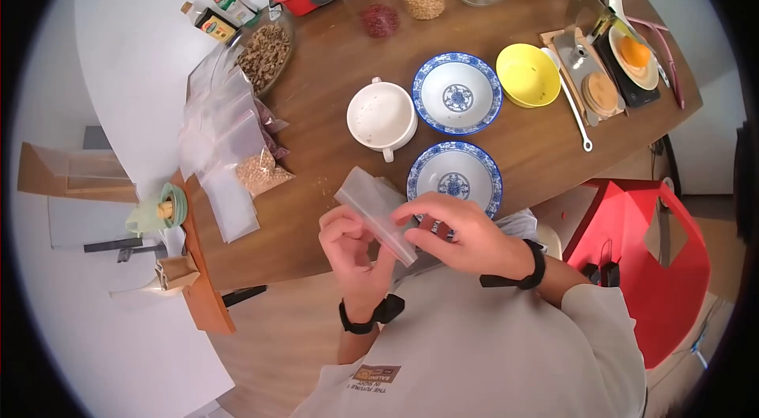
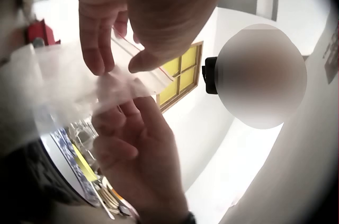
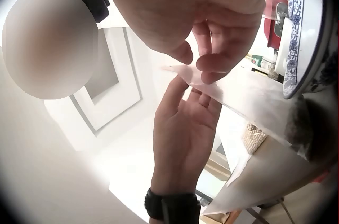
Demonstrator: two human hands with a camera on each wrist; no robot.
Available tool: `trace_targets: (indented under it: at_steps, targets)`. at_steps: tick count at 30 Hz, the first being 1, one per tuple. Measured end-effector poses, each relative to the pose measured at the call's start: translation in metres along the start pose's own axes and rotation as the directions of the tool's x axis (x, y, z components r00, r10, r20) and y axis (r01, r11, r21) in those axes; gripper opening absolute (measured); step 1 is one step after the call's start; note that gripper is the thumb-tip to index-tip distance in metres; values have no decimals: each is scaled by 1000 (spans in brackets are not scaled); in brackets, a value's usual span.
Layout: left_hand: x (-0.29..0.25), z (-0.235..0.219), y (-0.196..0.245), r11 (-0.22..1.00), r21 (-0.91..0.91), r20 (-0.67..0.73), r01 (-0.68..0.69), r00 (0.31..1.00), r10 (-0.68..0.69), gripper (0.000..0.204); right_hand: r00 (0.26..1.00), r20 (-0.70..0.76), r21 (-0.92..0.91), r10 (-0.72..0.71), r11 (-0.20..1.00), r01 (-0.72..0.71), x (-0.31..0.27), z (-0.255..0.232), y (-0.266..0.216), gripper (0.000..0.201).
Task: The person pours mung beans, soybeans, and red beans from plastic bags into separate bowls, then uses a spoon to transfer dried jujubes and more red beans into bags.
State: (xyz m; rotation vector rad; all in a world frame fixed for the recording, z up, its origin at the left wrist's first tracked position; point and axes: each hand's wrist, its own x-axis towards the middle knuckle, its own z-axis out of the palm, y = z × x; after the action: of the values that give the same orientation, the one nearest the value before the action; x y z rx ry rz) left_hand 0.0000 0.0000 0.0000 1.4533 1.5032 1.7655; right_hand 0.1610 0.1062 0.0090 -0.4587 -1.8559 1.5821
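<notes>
While both hands work close to the person's chest, they hold one clear plastic bag (image 1: 375, 212) between them, just off the near edge of the wooden table (image 1: 522, 149). The left hand (image 1: 352, 248) supports the bag from below, fingers curled up round its lower end; the wrist views show the film lying across that palm. The right hand (image 1: 462, 232) comes from above, thumb and forefinger pinching the bag's edge, apparently at the sealing strip, which suggests the mouth is being pulled apart or pressed closed; the pictures do not settle which. The bag looks empty and tilts up toward the table.

Taking the nearer blue-patterned bowl (image 1: 455, 173) as reference: it sits on the table directly beyond the right hand, close to the table's edge, and the bag's upper end reaches nearly to its rim. A second blue-patterned bowl (image 1: 457, 94) stands behind it, a white lidded pot (image 1: 382, 116) to its rear left, a yellow bowl (image 1: 527, 74) to its rear right. Further to its left lies a pile of clear bags (image 1: 225, 141), one holding grain. Bare tabletop remains to the left of the near bowl, giving room to set the bag down; a red chair (image 1: 656, 260) stands to its right.
</notes>
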Motion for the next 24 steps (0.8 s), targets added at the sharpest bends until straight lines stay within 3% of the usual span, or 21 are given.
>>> trace_targets:
  at_steps: [1, 4, 5, 7, 8, 10, 13, 18, 22, 24]
  targets:
    - [-2, 6, -2, 966, -248, -84, 66, 992, -89, 52, 1000, 10, 0, 1, 1000, -1, 0, -2, 0, 27]
    - [0, 10, 2, 926, -363, -85, 103, 986, -143, 46, 999, -3, 1, 43, 999, -43, -2, -4, -4, 28]
    - [2, 9, 3, 927, -361, -78, 107, 986, -144, 46, 998, 2, 6, 67, 998, -67, -2, -4, -6, 29]
    - [5, 7, 3, 971, -130, -33, 201, 978, -207, 20, 995, -8, 13, 98, 995, -98, -3, -5, -9, 30]
    - [4, 4, 2, 968, -136, -16, 210, 977, -215, 20, 996, 21, 3, 85, 996, -85, -1, -7, -10, 31]
    - [3, -5, 1, 939, -51, 69, 339, 940, -335, 41, 995, 31, -13, 100, 995, -99, -1, -9, -11, 32]
    - [12, 0, 5, 947, 79, 84, 312, 944, -319, 55, 998, 49, -17, 40, 999, -40, 1, -10, -12, 31]
    - [15, -5, 3, 960, 44, 177, 275, 944, -278, 50, 997, 73, 9, 35, 999, -35, 3, -11, -9, 24]
    - [7, -5, 1, 948, -28, 192, 317, 933, -306, 50, 999, 24, 97, 22, 995, -24, 4, -10, -3, 24]
    - [4, -8, 0, 939, -51, 265, 340, 911, -316, 49, 999, 45, 78, 30, 996, -34, 6, -11, -5, 25]
